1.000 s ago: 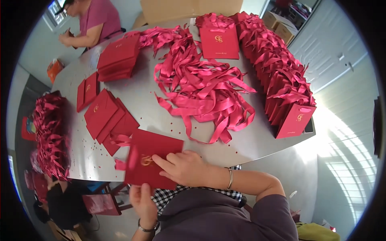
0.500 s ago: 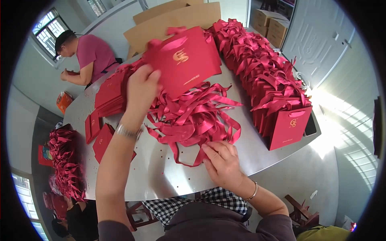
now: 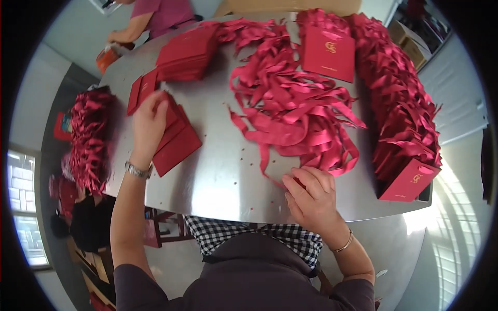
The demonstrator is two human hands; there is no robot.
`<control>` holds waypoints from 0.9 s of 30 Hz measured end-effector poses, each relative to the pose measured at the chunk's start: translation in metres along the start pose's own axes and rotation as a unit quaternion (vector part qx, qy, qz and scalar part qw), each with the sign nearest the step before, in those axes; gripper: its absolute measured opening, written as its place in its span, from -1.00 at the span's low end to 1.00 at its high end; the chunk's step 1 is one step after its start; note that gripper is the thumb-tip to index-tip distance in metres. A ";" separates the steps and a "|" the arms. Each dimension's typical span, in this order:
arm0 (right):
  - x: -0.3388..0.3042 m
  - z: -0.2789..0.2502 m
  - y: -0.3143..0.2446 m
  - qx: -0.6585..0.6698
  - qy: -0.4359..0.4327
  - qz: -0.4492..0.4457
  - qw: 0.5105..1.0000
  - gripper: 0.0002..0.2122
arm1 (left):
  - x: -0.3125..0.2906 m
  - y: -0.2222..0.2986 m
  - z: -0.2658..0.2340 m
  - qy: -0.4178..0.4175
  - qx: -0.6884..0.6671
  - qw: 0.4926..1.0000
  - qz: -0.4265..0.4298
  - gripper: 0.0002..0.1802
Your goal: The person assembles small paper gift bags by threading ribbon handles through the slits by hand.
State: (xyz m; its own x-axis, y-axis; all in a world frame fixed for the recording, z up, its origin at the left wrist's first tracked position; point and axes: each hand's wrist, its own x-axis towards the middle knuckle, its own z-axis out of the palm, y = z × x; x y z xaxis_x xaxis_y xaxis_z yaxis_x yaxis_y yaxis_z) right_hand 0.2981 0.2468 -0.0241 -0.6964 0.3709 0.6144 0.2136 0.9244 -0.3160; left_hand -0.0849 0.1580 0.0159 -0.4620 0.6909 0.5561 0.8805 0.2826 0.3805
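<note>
At the left of the table, my left hand [image 3: 149,122] is closed at the edge of a flat red paper bag [image 3: 179,142], one of several lying loosely overlapped. Its fingertips are slightly blurred and partly hidden. By the front edge, my right hand [image 3: 315,199] has its thumb and fingers pinched together on the end of a satin ribbon [image 3: 267,165]. That ribbon trails from a tangled heap of dark pink ribbons [image 3: 295,122] in the middle. Behind the heap stands a red gift bag [image 3: 328,54] with a gold emblem and a ribbon handle.
A long row of ribboned bags [image 3: 399,98] runs down the right side of the metal table [image 3: 223,186]. A stack of flat red bags [image 3: 187,54] lies at the far left. More ribboned bags [image 3: 91,140] stand beyond the left edge. Another person [image 3: 155,18] is at the back left.
My left hand has moved from beside the gift bag at the back down to the loose flat bags. The gift bag now stands by the row. The view has shifted.
</note>
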 end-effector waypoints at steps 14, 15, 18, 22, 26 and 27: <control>0.064 0.041 -0.037 -0.106 -0.188 0.052 0.975 -0.63 | -0.181 0.050 -0.050 -0.061 0.069 0.996 -0.017 -0.59; 0.066 0.047 -0.037 -0.111 -0.205 0.035 0.972 -0.68 | -0.185 0.051 -0.052 -0.054 0.050 0.997 -0.005 -0.60; 0.059 0.043 -0.038 -0.049 -0.217 -0.018 0.975 -0.79 | -0.187 0.050 -0.057 -0.019 -0.010 1.000 0.012 -0.63; 0.054 0.030 -0.042 -0.033 -0.203 -0.030 0.978 -0.75 | -0.151 0.036 -0.057 -0.027 0.125 0.992 -0.022 -0.51; 0.065 0.045 -0.049 -0.023 -0.185 0.159 0.969 -0.71 | -0.128 0.010 -0.043 -0.080 0.122 0.989 -0.028 -0.51; 0.072 0.053 -0.050 -0.025 -0.186 0.160 0.969 -0.71 | -0.124 0.009 -0.041 -0.081 0.120 0.989 -0.027 -0.51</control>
State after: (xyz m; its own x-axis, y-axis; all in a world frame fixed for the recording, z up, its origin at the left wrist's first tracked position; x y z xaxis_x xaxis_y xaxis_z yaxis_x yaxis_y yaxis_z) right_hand 0.2002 0.2224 -0.0023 -0.7852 0.5910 0.1847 0.4865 0.7734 -0.4064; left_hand -0.0233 0.0472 -0.0192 -0.5030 0.7624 0.4072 0.8639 0.4585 0.2087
